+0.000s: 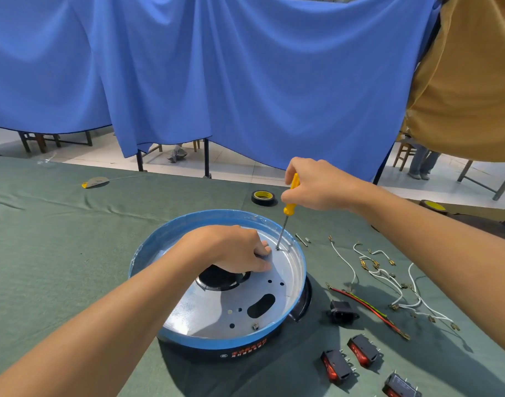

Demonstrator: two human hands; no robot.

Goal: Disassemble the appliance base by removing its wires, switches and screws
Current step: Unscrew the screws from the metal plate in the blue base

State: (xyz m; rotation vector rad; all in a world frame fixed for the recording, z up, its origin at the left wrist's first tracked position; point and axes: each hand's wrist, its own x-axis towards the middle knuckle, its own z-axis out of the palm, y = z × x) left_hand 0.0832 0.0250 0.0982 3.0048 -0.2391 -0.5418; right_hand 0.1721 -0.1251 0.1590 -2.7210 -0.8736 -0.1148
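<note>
Appliance base: lying at my 6 o'clock on the green cloth.
Left hand: pinching the appliance base plate, steadying it.
Right hand: gripping the screwdriver.
Screw: at 1 o'clock; I should be pressing straight down, turning slowly.

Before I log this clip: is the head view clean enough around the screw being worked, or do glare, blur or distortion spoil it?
Head view: even, soft light, sharp where the screwdriver tip meets the metal plate. Head view: only a mild sheen on that plate, its holes legible. Head view: wide-angle bowing along the far edge of the table, nothing near the screw.
</note>
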